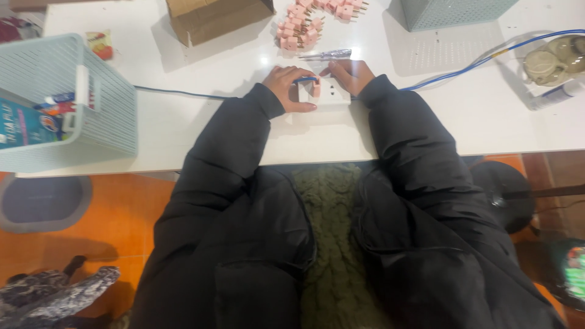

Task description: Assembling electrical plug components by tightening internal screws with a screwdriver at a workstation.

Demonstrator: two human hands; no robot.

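Note:
A white socket block [329, 95] lies on the white table [183, 128], right in front of me. My left hand [287, 86] grips its left end, fingers curled over a small pink plug [316, 89] set in the block. My right hand [348, 74] rests on the block's far right edge, fingers closed against it. A blue cable [463, 70] runs from between my hands across the table to the right. Both arms are in black padded sleeves.
Several pink plugs [297, 31] lie heaped beyond my hands, with a screwdriver [326, 55] just before them. A cardboard box [213, 17] stands at the back, one pale green basket [58, 103] at the left, another [451, 12] at the back right. A beige object [556, 58] sits far right.

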